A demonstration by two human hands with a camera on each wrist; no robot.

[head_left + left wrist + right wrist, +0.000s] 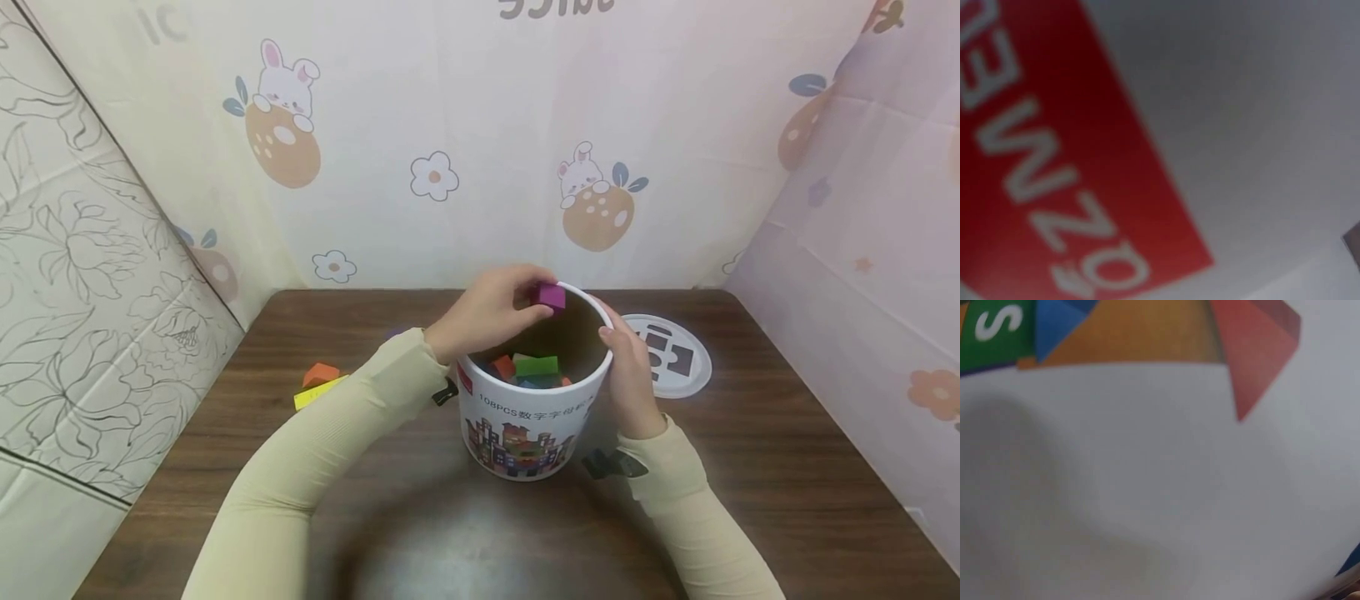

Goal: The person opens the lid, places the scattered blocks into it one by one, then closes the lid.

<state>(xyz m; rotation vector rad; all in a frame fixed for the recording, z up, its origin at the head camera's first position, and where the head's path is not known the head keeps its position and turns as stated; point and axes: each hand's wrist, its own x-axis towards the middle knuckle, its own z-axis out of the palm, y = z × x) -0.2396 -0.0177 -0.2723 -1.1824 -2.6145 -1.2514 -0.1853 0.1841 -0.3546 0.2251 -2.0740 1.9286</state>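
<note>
A white printed bucket (517,425) stands on the table, with several coloured blocks such as a green block (537,367) lying inside. Over its opening my left hand (495,308) pinches a purple block (552,297) between thumb and fingers, close to the far rim. My right hand (630,367) grips the bucket's right side, its thumb at the rim and its other fingers mostly hidden behind the wall. The left wrist view is filled by the bucket's red label (1085,175); the right wrist view shows its white wall (1135,469) with printed blocks.
A white lid (693,367) with dark cut-out shapes lies right of the bucket. To the left are an orange block (321,374) and a yellow block (318,392), partly behind my left sleeve. The brown table (765,467) meets a patterned curtain (480,225) at the back.
</note>
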